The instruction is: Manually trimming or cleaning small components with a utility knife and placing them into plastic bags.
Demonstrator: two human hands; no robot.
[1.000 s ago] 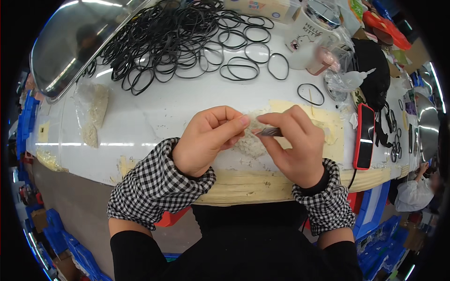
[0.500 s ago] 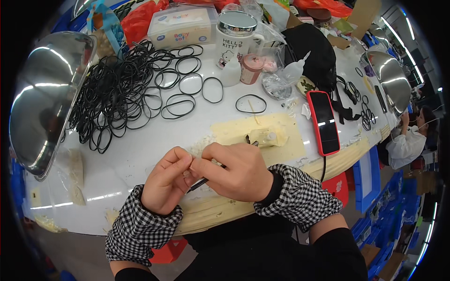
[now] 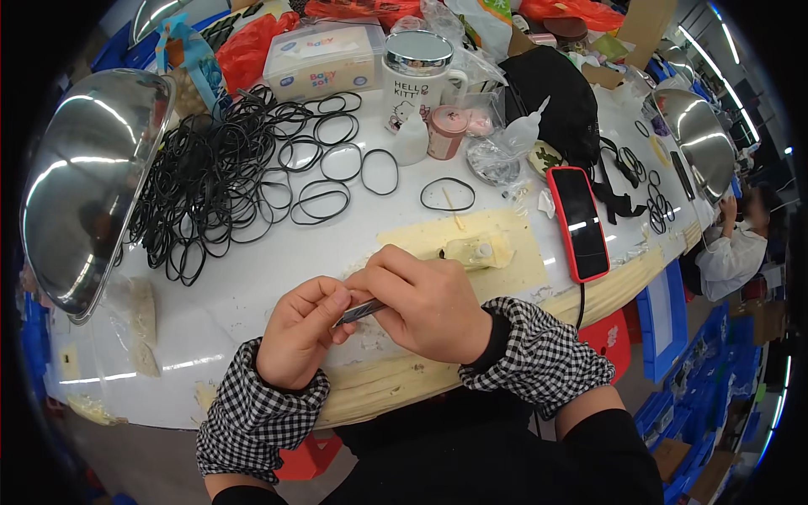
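The thin metal tool [image 3: 360,311], probably tweezers, lies between both hands, just in front of the pile of black rubber rings [image 3: 227,181]. It looks light, stiff and a little slippery, so the middle is the best place to grip. The right hand [image 3: 425,303] is closed around it. The left hand [image 3: 301,330] pinches near its tip.

Tweezers' [image 3: 360,311] tip hidden between fingers [image 3: 337,299]

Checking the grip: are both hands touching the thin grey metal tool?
Touching. The head view shows the thin grey metal tool pinched between the left hand fingertips and running under the right hand.
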